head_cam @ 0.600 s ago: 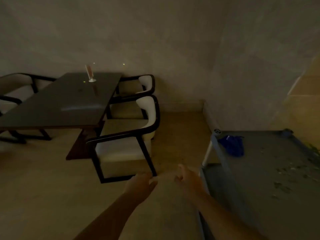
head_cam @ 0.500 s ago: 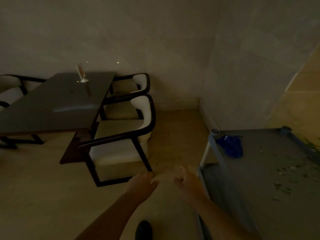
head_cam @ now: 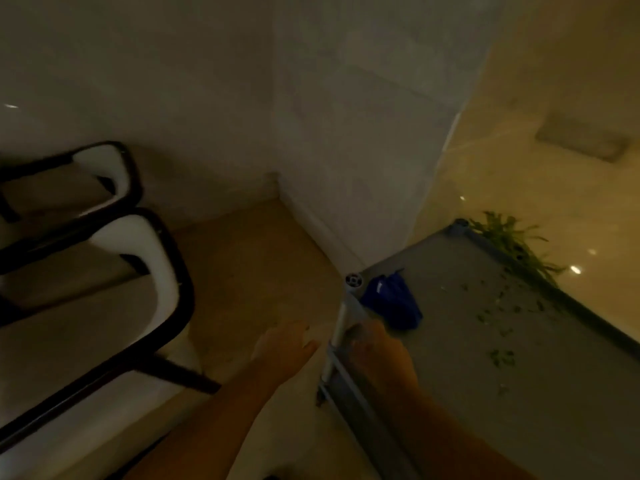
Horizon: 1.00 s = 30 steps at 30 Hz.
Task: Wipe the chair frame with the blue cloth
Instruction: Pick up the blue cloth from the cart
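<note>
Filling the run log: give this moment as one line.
phase: reaching | right hand: open, near blue cloth on cart | left hand: empty | chair frame: unwiped

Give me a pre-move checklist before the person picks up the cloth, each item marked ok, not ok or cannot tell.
1. Cloth in view, on the grey cart near its corner: ok.
2. Cloth clear of other things: ok; only small green scraps lie farther along the cart top.
3. Right hand close to the cloth: ok; it sits at the cart edge just short of it.
4. Right hand's grip on the cloth: not ok, not yet touching.
5. Left hand free: ok, open and empty over the floor.
6. Chair within view, frame unobstructed: ok, at left.
</note>
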Each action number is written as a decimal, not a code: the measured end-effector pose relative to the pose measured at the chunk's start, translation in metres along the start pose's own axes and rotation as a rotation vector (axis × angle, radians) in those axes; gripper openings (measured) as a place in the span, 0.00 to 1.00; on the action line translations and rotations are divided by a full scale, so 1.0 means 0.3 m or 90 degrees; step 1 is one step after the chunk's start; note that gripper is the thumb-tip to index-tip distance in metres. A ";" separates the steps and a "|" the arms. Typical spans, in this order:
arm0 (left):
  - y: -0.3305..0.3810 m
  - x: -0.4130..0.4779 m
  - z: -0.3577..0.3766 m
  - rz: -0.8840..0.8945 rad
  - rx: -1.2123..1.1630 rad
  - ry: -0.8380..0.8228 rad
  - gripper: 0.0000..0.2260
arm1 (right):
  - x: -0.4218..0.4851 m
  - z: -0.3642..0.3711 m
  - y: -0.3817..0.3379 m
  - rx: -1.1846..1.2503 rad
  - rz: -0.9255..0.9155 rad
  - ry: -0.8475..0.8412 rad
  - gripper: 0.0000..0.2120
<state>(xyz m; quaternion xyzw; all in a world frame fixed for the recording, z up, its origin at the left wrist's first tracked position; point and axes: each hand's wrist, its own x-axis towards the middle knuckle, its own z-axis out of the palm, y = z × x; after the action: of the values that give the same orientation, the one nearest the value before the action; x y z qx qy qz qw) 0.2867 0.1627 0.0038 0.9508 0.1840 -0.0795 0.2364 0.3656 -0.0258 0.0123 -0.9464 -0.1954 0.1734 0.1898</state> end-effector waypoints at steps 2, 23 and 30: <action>0.072 0.089 0.003 0.045 -0.037 -0.026 0.23 | 0.020 -0.030 0.039 0.043 0.063 0.038 0.10; 0.483 0.765 0.133 0.332 0.283 -0.283 0.35 | 0.490 -0.117 0.371 0.078 0.178 -0.061 0.29; 0.510 0.866 0.129 0.406 0.299 -0.282 0.15 | 0.548 -0.088 0.337 0.120 0.197 -0.079 0.20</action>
<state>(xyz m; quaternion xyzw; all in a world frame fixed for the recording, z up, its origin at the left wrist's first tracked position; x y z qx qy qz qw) 0.5825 0.0998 -0.0276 0.9478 -0.1961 -0.2440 0.0606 0.5489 -0.0479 -0.0495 -0.9307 -0.0415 0.2764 0.2361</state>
